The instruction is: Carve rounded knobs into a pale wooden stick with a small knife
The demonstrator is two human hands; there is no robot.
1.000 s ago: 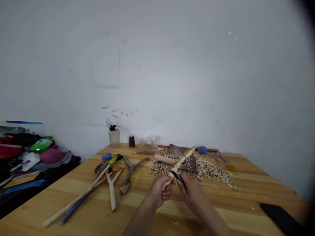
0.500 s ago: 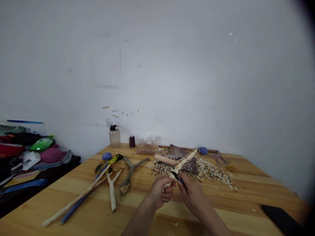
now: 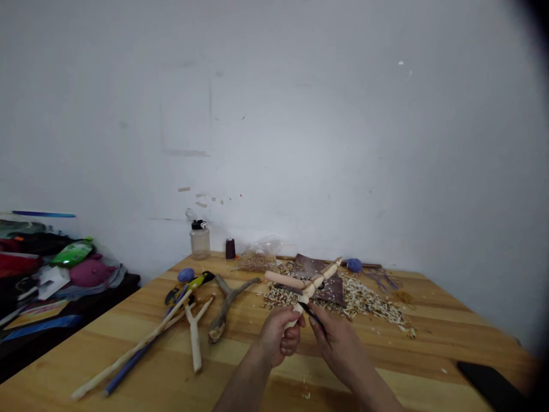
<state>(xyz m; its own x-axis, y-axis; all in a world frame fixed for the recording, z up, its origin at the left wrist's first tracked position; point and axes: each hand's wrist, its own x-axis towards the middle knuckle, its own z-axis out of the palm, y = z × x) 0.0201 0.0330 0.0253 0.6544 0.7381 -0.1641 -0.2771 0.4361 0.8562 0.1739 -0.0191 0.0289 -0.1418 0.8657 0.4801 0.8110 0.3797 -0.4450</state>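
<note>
My left hand [image 3: 278,336] is closed around the lower end of a peeled forked stick [image 3: 318,280], which points up and away to the right. One pinkish prong of the stick reaches left; the other looks notched along its length. In my right hand [image 3: 337,339] is a dark-handled knife [image 3: 312,316], its black blade against the pale wood just beyond my left fingers. Beneath the stick lie a brown sheet [image 3: 337,292] and a heap of wood shavings [image 3: 366,298].
To the left lie a grey forked branch [image 3: 227,306], a peeled forked stick [image 3: 195,337], long sticks [image 3: 124,357] and a yellow-black tool [image 3: 199,280]. A bottle [image 3: 199,240], a thread spool [image 3: 230,249] and blue yarn [image 3: 354,265] stand behind. A black flat object [image 3: 489,380] lies right.
The forked stick's far end has shifted slightly left with a small tilt. Both hands keep their grip, and the blade stays near the same spot on the wood.
</note>
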